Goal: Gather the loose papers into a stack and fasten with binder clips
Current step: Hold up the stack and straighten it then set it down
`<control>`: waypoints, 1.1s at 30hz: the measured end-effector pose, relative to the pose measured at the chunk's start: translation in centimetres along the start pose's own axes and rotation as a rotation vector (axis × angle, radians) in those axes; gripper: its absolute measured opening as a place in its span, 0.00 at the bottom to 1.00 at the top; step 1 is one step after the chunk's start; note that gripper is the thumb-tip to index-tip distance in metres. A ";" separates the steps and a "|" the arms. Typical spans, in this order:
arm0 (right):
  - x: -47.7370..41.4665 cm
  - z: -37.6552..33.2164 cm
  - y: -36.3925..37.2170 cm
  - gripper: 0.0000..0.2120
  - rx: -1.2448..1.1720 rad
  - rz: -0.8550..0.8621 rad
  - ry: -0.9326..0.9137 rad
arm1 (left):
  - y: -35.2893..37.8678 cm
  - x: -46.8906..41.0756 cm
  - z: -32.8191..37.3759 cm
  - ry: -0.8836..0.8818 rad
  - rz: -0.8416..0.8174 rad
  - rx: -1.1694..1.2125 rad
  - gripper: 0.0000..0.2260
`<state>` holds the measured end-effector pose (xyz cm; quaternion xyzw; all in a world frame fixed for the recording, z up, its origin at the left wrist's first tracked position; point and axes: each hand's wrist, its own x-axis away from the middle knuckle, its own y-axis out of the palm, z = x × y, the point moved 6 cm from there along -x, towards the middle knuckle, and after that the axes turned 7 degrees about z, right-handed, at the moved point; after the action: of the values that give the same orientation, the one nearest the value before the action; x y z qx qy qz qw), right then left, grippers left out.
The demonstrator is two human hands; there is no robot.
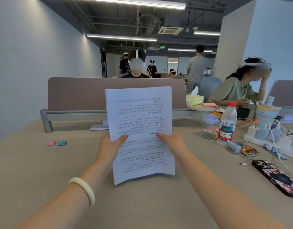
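A stack of white printed papers (140, 113) stands upright above the beige desk (43, 171), its bottom edge near the desk surface. My left hand (110, 145) grips the stack's left edge and my right hand (171, 141) grips its right edge, thumbs on the front sheet. The printed text appears upside down. A pink binder clip (50, 142) and a blue binder clip (62, 142) lie side by side on the desk, far to the left of the papers.
A water bottle (226, 124), a small jar (209, 126), a power strip with cables (271, 139) and a phone (277, 177) crowd the right side. A brown divider panel (76, 93) runs behind the papers. People sit beyond it and at the right.
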<state>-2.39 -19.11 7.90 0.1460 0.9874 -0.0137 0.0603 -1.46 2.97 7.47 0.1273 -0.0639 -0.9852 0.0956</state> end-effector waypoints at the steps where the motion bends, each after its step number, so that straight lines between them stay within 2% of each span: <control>1: -0.3 -1.2 -0.1 0.16 0.038 -0.019 -0.014 | -0.3 -0.3 0.2 -0.011 -0.014 0.003 0.14; 4: -0.9 -5.5 -0.5 0.15 0.232 -0.089 -0.085 | -2.8 -1.1 0.9 -0.017 -0.010 -0.047 0.13; 7: -0.9 -9.3 -0.5 0.13 0.557 -0.163 -0.211 | -6.9 -2.1 1.5 -0.010 0.256 -0.083 0.23; 9: -0.9 -10.6 0.1 0.14 0.814 -0.218 -0.303 | -8.0 -2.0 3.6 0.104 0.368 -0.090 0.29; 11: -0.3 -11.1 1.2 0.14 1.013 -0.301 -0.369 | -6.6 -2.0 5.9 0.232 0.224 -0.168 0.34; 14: 1.1 -10.6 2.6 0.12 1.189 -0.418 -0.411 | -3.2 -0.9 6.2 0.144 -0.184 -0.287 0.39; 16: 1.9 -9.6 3.0 0.08 1.240 -0.464 -0.413 | -2.6 0.2 4.1 0.018 -0.296 -0.283 0.34; 18: 2.3 -8.6 2.9 0.07 1.264 -0.489 -0.399 | -2.6 1.3 1.8 -0.090 -0.296 -0.246 0.27; 23: 2.1 -8.2 1.4 0.16 1.243 -0.481 -0.332 | -2.2 1.5 0.8 -0.150 -0.206 -0.203 0.11; 25: 1.6 -8.5 0.0 0.20 1.267 -0.443 -0.295 | -2.6 1.1 1.4 -0.127 -0.165 -0.224 0.08; 28: 0.3 -8.7 -3.7 0.10 1.229 -0.368 -0.206 | -4.5 0.2 2.3 -0.075 -0.082 -0.223 0.07; 30: -0.2 -7.9 -5.9 0.05 0.968 -0.340 -0.097 | -5.7 -0.3 2.6 -0.056 -0.038 -0.196 0.08; 33: -0.6 -4.9 -6.8 0.07 0.339 -0.316 0.084 | -5.9 -0.2 2.8 -0.020 0.010 -0.121 0.04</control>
<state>-4.39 -25.61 12.92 -0.0019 0.9832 -0.1823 -0.0091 -2.96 9.00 9.31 0.1109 -0.0059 -0.9880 0.1073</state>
